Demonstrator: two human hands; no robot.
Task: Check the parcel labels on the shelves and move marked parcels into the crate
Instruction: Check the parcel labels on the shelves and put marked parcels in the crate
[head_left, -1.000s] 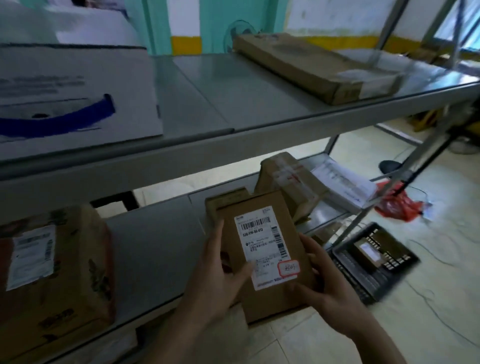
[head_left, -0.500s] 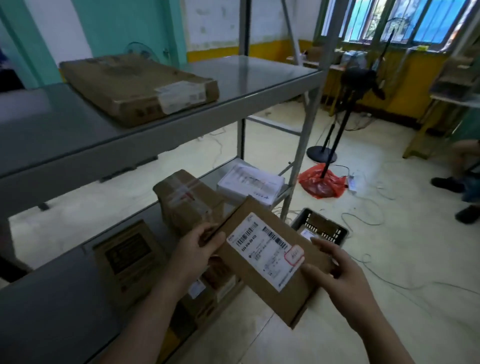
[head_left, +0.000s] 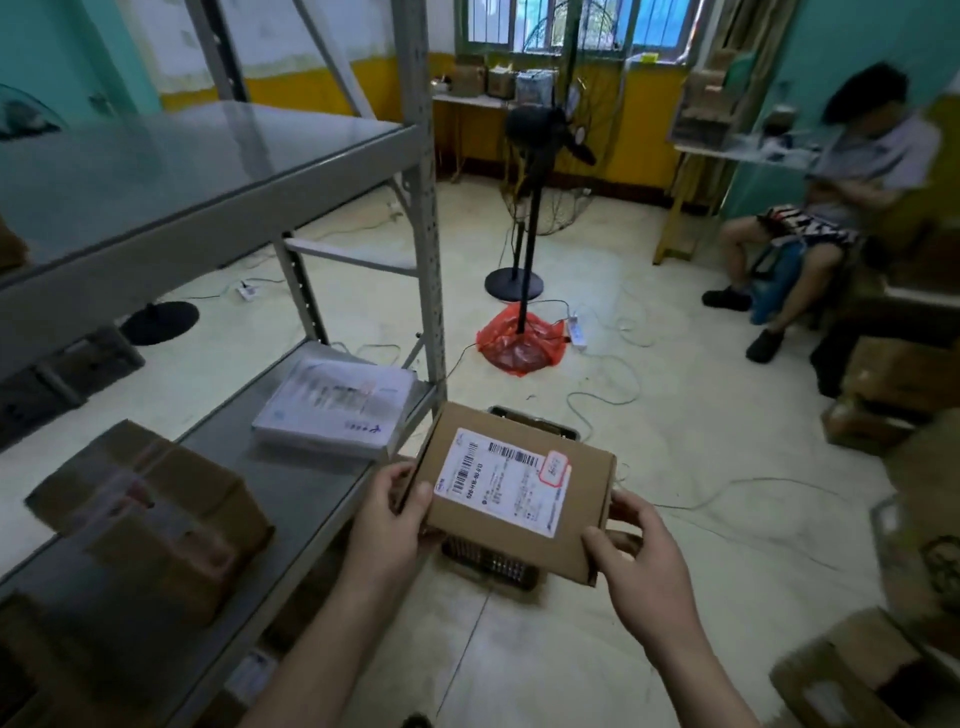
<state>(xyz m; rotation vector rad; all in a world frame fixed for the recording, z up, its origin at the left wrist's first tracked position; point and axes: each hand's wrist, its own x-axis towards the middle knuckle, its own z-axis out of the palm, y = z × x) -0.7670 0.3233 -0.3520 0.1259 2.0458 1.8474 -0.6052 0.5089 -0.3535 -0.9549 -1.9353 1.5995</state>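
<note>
A flat brown parcel (head_left: 576, 512) with a white barcode label and a red marking on it is held level in front of me, off the shelf. My left hand (head_left: 387, 525) grips its left edge and my right hand (head_left: 636, 564) grips its right near corner. Directly below the parcel on the floor sits a black slatted crate (head_left: 493, 564), mostly hidden by it. On the lower shelf (head_left: 306, 488) lie a white flat package (head_left: 337, 408) and a taped brown box (head_left: 150, 512).
The grey shelf post (head_left: 426, 249) stands just left of the crate. A standing fan (head_left: 524, 208), a red plastic bag (head_left: 519, 340) and cables cover the floor beyond. A seated person (head_left: 810, 218) is at the right. Cardboard boxes (head_left: 893, 395) line the right side.
The view has swung right from the shelf to the open floor. The parcel has travelled right with both hands, off the shelf to above the crate, and now lies flatter.
</note>
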